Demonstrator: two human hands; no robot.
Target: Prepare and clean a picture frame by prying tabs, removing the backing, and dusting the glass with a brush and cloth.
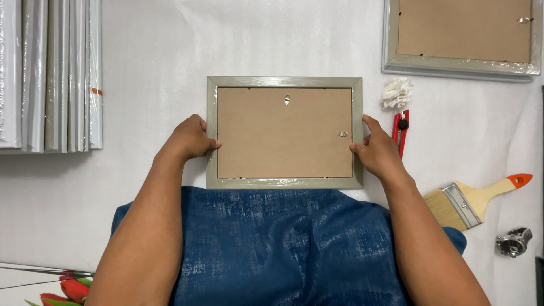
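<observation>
Both hands, the left hand (pixel 190 139) and right hand (pixel 377 150), grip the wrapped picture frame (pixel 284 133) by its side edges; it is best kept level over the bench (pixel 153 51).

Your one camera sits on your head and looks straight down, close to the white table (pixel 141 198). Your body is near, the table's far side is up top.

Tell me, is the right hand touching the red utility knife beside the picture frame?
Apart. The head view shows the right hand gripping the picture frame by its right edge, with a thin strip of white table between the hand and the red utility knife.
</observation>
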